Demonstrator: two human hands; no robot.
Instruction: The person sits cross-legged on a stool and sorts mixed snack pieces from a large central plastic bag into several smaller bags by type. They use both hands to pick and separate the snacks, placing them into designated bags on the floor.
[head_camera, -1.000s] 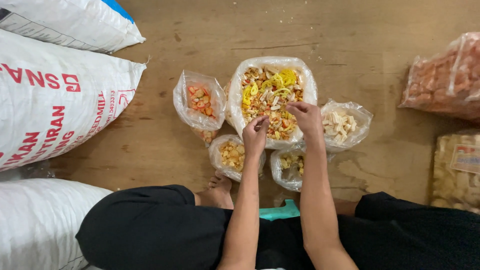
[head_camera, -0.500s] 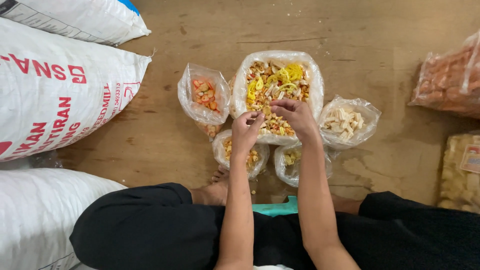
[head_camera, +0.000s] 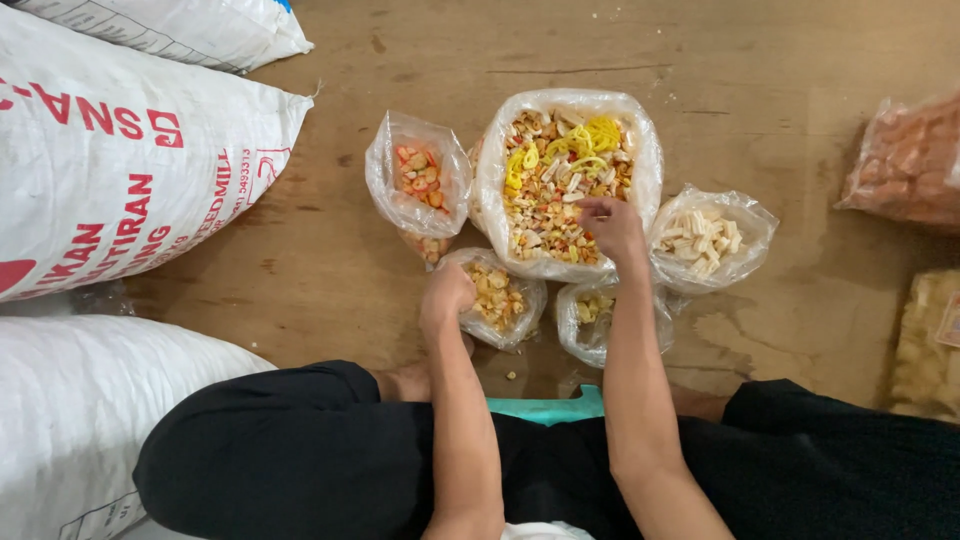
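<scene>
sacks: big white woven sacks (head_camera: 110, 170) stacked at the left edge, printed sides up; parked clear of the sorting spot.
floor: bare wooden floor (head_camera: 330, 260); everything sits straight on it, within arm's reach of the seated person.
orange-snack bag: small clear bag (head_camera: 418, 185) left of the big one, mouth rolled open and standing up so pieces can drop in from above.
left hand: left hand (head_camera: 447, 293) at the near-left, curled into a loose fist over the rim of the tan-piece bag; fingers pressed together. Cannot tell if it has pieces inside.
tan-piece bag: small clear bag (head_camera: 497, 298) just near of the big bag, mouth open, touching the left hand.
mixed bag: large clear bag of mixed crackers (head_camera: 566, 180), centre, mouth rolled wide. It's the source, so the small bags ring its near and side edges.
small near bag: clear bag (head_camera: 592, 320) right of the tan one, little in it, partly behind the right forearm.
right hand: right hand (head_camera: 612, 225) in the near-right part of the mixed bag, fingers bunched down into the pieces, seemingly pinching some; what exactly is hidden.
pale-stick bag: clear bag (head_camera: 705, 240) just right of the big one, open.
far-right packs: sealed orange pack (head_camera: 905, 165) and yellow pack (head_camera: 925, 345) at the right edge, well apart, untouched.
</scene>
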